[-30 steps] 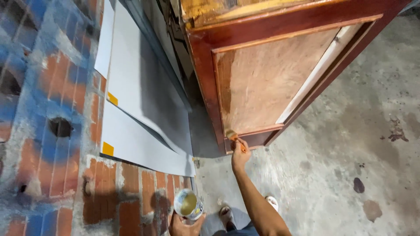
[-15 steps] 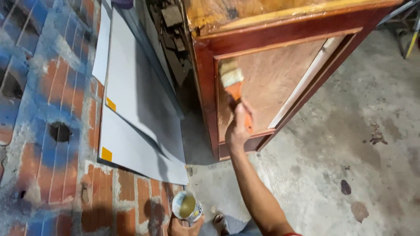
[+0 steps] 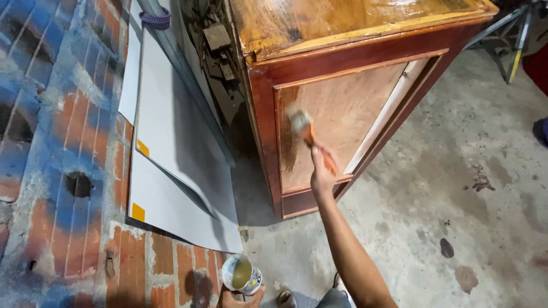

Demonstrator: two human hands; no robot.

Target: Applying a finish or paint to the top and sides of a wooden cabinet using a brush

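Note:
My right hand (image 3: 322, 171) grips a paintbrush (image 3: 311, 137) with an orange handle; its pale bristles lie against the plywood side panel (image 3: 348, 108) of a wooden cabinet (image 3: 365, 54) with a dark red frame. The left part of the panel looks darker and wet. Down at the frame's bottom edge, my left hand (image 3: 240, 299) holds a small open tin (image 3: 241, 275) of yellowish liquid from below; only its fingers show.
A painted brick wall (image 3: 63, 171) runs along the left, with grey boards (image 3: 177, 148) leaning on it. Scrap pieces (image 3: 217, 40) lie behind the cabinet. The stained concrete floor (image 3: 456, 199) spreads to the right, with a metal stand (image 3: 508, 40) at the top right. My sandalled feet (image 3: 285, 299) show at the bottom.
The brush swept from the panel's lower left corner up to its upper left, then slid down slightly. The view shifted, showing more of the cabinet's top. The tin stays low.

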